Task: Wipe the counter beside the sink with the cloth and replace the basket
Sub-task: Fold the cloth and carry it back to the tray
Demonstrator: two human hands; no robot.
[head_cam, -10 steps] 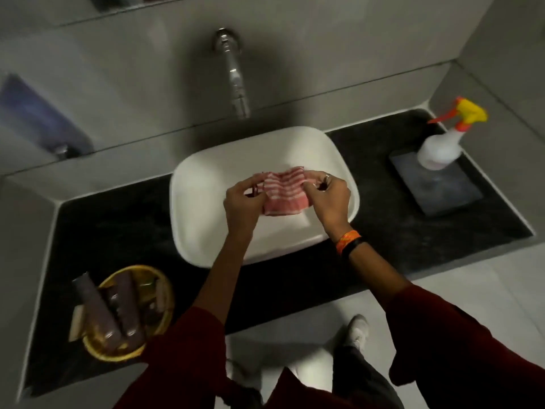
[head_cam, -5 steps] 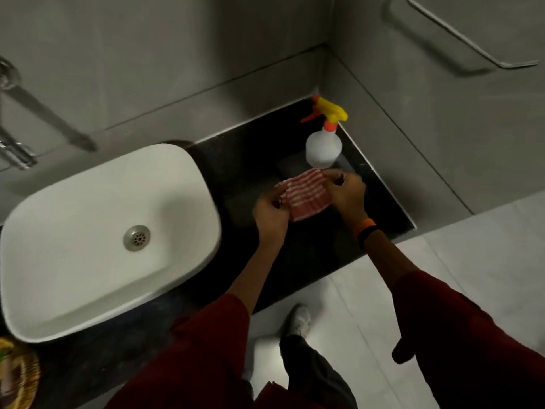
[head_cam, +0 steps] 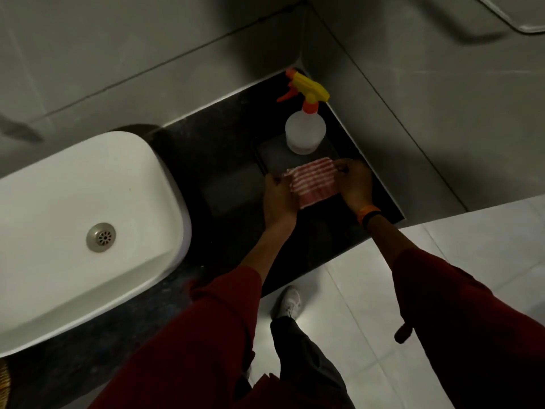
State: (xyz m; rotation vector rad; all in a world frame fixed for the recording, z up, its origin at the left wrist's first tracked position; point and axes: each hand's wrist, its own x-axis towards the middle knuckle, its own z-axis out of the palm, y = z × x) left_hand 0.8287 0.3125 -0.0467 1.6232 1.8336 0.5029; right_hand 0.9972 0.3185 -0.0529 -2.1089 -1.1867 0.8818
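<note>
- the worktop [head_cam: 227,160] is a dark stone slab that runs from the left edge of the view under the sink [head_cam: 73,231] to the corner of the grey walls at the far right; the stretch right of the sink is the part in hand.
- the sink is a white basin on the left, well apart from both hands.
- a dark flat tray [head_cam: 274,156] lies on the right stretch of the worktop, and a spray bottle [head_cam: 305,131] with a yellow and orange trigger stands upright on its far part, just beyond the cloth.
- the cloth [head_cam: 314,181], red with white stripes and folded to a small pad, is over the near part of the tray, between the two hands; its long axis runs left to right, slightly tilted. whether it rests flat on the surface or is held just above it cannot be told.
- the left hand [head_cam: 278,196] pinches the cloth's left edge and the right hand [head_cam: 354,181] pinches its right edge; both are closed on it, equally near.
- bare worktop lies to the left and near side of the cloth, so a wiping stroke would likely sweep that way, toward the sink, with the bottle to avoid on the far side.
- the basket [head_cam: 3,385] shows only as a sliver at the lower left edge, far from either hand.
</note>
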